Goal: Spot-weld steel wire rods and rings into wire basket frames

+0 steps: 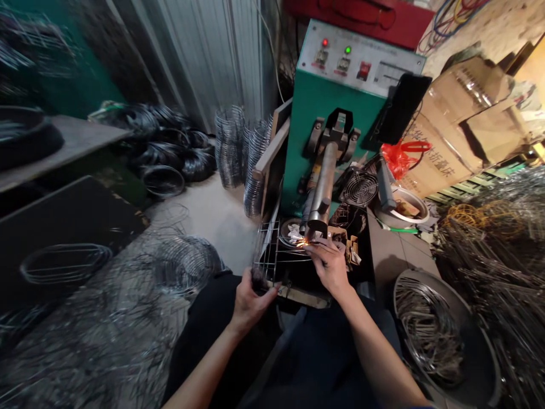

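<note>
A green machine (pixel 327 96) with a lit red and a lit green lamp stands in front of me. Orange sparks (pixel 303 242) show under its metal cylinder (pixel 324 187). My right hand (pixel 330 264) is just right of the sparks, fingers pinched on something too small to make out. A wire grid (pixel 267 253) stands left of the cylinder. At its lower end, my left hand (pixel 252 298) is curled round a dark, blurred part that I cannot make out.
Stacks of wire rings (pixel 230 147) stand left of the machine, and a ring bundle (pixel 185 264) lies on the floor. On the right are a basin of metal pieces (pixel 472 335), a white bucket (pixel 419 213) and cardboard boxes (pixel 451 125).
</note>
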The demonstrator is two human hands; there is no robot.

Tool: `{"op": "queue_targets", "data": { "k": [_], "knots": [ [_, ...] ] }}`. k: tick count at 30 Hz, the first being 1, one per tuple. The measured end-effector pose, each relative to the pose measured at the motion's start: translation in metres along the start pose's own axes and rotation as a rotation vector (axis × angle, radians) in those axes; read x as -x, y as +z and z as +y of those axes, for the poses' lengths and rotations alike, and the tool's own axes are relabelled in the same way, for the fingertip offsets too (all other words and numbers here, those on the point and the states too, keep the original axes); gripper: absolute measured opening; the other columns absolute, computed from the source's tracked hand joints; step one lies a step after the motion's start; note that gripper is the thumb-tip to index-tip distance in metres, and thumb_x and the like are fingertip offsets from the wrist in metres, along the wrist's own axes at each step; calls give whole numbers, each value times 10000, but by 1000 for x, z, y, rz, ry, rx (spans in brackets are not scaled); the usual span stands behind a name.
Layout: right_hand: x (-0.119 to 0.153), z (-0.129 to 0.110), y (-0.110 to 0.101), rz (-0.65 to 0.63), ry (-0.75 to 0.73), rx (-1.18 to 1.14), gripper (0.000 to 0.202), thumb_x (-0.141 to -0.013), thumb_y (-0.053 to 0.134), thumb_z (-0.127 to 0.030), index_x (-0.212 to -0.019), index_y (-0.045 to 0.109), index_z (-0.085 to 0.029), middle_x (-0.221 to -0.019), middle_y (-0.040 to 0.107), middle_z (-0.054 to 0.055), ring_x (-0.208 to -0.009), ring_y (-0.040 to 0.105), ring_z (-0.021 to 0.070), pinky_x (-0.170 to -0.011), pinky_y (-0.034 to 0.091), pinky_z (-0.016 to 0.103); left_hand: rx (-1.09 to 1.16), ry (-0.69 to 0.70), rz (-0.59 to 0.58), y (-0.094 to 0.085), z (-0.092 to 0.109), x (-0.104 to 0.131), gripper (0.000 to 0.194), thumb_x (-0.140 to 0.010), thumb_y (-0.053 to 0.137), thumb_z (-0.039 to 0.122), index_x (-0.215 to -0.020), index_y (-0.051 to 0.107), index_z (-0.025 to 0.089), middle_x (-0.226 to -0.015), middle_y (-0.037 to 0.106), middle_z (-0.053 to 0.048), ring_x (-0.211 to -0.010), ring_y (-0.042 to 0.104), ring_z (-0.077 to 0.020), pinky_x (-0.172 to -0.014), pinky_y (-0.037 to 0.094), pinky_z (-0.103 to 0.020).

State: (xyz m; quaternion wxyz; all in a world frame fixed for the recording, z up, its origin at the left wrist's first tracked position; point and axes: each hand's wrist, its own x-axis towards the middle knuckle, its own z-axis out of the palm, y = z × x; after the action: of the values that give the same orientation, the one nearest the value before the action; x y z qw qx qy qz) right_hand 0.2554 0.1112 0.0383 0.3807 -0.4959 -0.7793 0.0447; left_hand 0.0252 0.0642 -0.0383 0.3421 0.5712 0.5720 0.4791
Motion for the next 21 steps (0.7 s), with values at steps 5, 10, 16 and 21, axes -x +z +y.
{"op": "queue_targets", "data": {
  "k": [5, 10, 16, 21],
  "knots": [
    [2, -2, 0, 71, 55, 1, 141, -1000, 587, -283, -986, 720, -239, -1022, 760, 44, -1041, 672, 246, -948, 358, 424, -32, -10, -5, -3, 4, -2, 411, -735, 776, 450, -834, 448, 222, -655, 541, 66, -564, 527, -120, -559, 446, -230],
    [-8, 6, 0, 111, 120, -30, 178, -997, 559, -292, -886, 686, -234, -942, 751, 47, -893, 680, 234, -887, 437, 399, -65, -49, -29, -8, 11, -20, 453, -701, 786, 502, -808, 451, 217, -651, 531, 54, -558, 494, -120, -539, 422, -235],
    [-9, 18, -7, 93, 144, -57, 211, -990, 557, -376, -945, 718, -247, -1049, 748, 71, -1004, 678, 272, -958, 491, 466, -69, -27, -53, -6, 8, -47, 404, -692, 775, 458, -845, 494, 212, -693, 564, 41, -623, 536, -142, -595, 446, -255],
    [-32, 3, 30, -39, 300, -83, 215, -934, 655, -486, -1097, 699, -353, -1151, 694, 74, -1114, 634, 302, -883, 559, 467, 11, -44, -65, -4, 14, -24, 709, -609, 851, 475, -1156, 515, 174, -1031, 654, -83, -917, 632, -254, -827, 534, -370]
  ]
}}
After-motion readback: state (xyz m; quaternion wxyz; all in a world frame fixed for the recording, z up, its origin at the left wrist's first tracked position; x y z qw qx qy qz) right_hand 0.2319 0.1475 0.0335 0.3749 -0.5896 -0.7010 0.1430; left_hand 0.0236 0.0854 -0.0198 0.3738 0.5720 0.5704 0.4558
